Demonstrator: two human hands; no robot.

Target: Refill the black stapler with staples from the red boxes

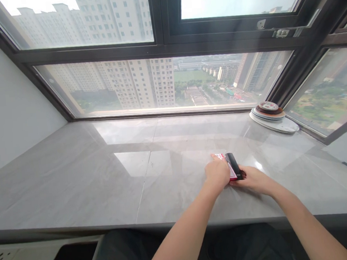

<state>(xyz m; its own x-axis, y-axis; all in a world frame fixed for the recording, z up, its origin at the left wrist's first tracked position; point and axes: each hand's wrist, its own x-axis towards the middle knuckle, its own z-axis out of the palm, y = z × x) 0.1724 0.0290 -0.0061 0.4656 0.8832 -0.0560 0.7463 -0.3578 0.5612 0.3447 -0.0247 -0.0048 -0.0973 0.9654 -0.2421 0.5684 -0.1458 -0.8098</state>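
Note:
My left hand is closed on a small flat red-and-white pack, which looks like a pack of cards, though I cannot make out its print. Close against the pack's right side is a slim black case or flap; whether the two are joined is unclear. My right hand grips the black piece from the right, its thumb and fingers around the lower end. Both hands meet just above the grey marble-look windowsill counter, and my left fingers partly cover the pack.
A stack of round plates or coasters stands at the back right corner by the window. Dark window frames bound the counter behind. Below its front edge, a black flat object lies on a pale surface at the lower left.

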